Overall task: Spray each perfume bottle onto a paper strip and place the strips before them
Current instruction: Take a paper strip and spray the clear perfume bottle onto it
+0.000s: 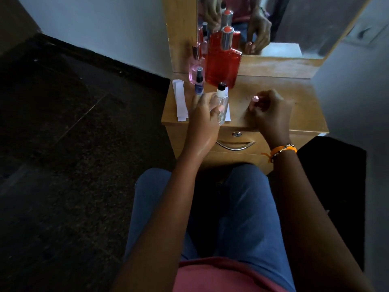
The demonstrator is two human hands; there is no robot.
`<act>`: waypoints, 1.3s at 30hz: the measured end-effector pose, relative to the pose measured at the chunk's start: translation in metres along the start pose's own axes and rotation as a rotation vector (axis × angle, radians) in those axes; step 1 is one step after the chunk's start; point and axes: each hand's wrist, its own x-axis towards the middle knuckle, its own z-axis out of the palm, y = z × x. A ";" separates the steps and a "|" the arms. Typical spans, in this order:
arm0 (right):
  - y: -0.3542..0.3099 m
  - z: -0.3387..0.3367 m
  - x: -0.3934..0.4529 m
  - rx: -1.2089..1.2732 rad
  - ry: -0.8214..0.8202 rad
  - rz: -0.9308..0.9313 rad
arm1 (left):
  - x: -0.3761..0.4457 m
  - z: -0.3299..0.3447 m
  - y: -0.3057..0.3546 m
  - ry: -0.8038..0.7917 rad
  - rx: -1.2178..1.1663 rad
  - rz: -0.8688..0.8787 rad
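Observation:
On a small wooden dresser top point(280, 98) my left hand point(205, 114) grips a clear glass perfume bottle point(223, 106) with a white neck and black nozzle. Under it lies a white paper strip point(228, 114), mostly hidden. My right hand point(270, 110) is closed around a small pink cap point(255, 99), held just above the wood. Behind stand a tall red bottle point(223, 64) with a silver cap, a pink bottle point(194, 66) and a small blue spray bottle point(199, 83). A stack of white paper strips point(180, 100) lies at the left edge.
A mirror point(273, 24) in a wooden frame stands at the back and reflects the bottles and both hands. A drawer with a metal handle point(235, 145) and a lock is below the top. Dark floor lies to the left, my knees below.

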 end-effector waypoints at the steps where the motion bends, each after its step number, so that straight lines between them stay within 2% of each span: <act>1: -0.002 -0.002 -0.001 -0.005 0.001 -0.003 | 0.001 0.000 0.000 -0.005 0.009 0.002; 4: -0.011 -0.013 -0.009 0.063 0.006 -0.107 | 0.004 0.000 0.001 -0.038 -0.030 -0.004; 7: -0.017 -0.018 -0.021 0.227 -0.294 -0.189 | 0.009 0.001 0.005 -0.096 -0.111 -0.022; 9: -0.018 -0.013 -0.025 0.262 -0.388 -0.188 | 0.012 0.003 0.007 -0.181 -0.148 -0.001; 12: -0.014 -0.008 -0.026 0.281 -0.276 -0.154 | 0.019 0.007 0.005 -0.251 -0.184 -0.008; 15: -0.005 -0.012 -0.027 0.271 -0.219 -0.124 | 0.032 0.014 -0.003 -0.175 -0.056 -0.047; 19: 0.003 -0.018 -0.027 0.303 -0.237 -0.110 | 0.047 0.034 -0.012 -0.104 0.343 -0.027; 25: 0.006 -0.021 -0.026 0.383 -0.267 -0.091 | 0.056 0.051 -0.009 -0.073 0.446 -0.052; 30: 0.004 -0.024 -0.025 0.554 -0.293 -0.049 | 0.057 0.052 -0.010 0.007 0.346 -0.084; 35: 0.003 -0.022 -0.031 0.859 -0.419 0.057 | 0.051 0.049 -0.010 0.114 0.207 -0.064; 39: -0.005 -0.015 -0.035 1.092 -0.464 0.132 | 0.042 0.039 -0.003 0.063 0.095 -0.001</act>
